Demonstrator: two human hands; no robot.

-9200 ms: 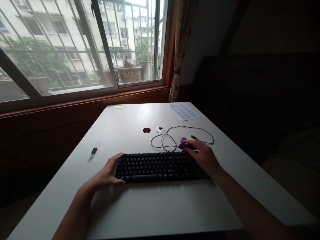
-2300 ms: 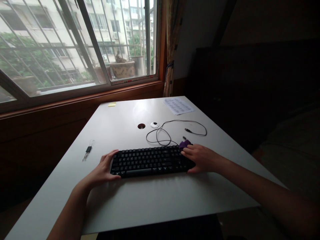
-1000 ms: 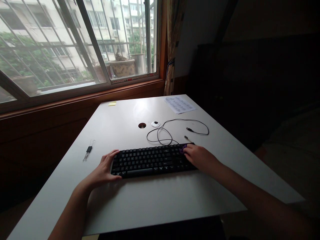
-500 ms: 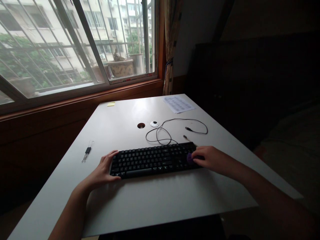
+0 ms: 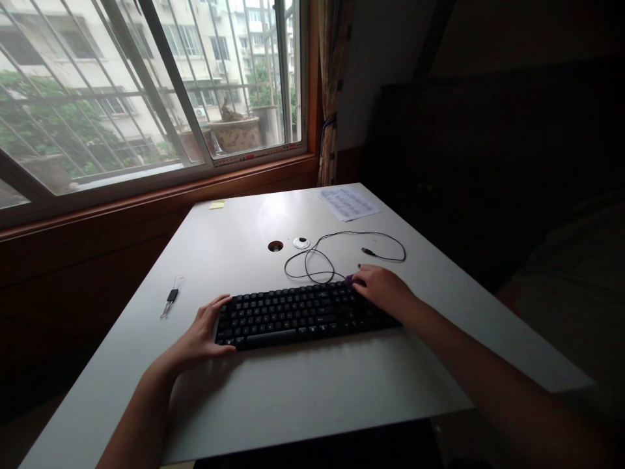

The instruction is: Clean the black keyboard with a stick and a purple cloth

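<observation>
A black keyboard [image 5: 283, 318] lies flat on the white table. My left hand [image 5: 198, 335] grips its left end, the thumb at the near corner and the fingers at the far corner. My right hand [image 5: 385, 286] is closed over the far right part of the keyboard, above the number keys. Between its fingers is a small purple thing [image 5: 349, 280], mostly covered, so its kind does not show. A small dark tip [image 5: 359, 266] shows just beyond the fingers; whether it belongs to the purple thing is unclear.
Behind the keyboard curls its cable [image 5: 342, 233], ending in a USB plug [image 5: 368, 252]. Farther back are a round hole [image 5: 276, 246], a white cap [image 5: 301, 242] and printed paper sheets [image 5: 349, 203]. Binder clips [image 5: 170, 296] lie left; a yellow note [image 5: 217, 204] sits at the far edge.
My right hand has moved away from me and to the left, carrying the purple thing from the number keys to the keyboard's far edge. My left hand and the keyboard have stayed put.
</observation>
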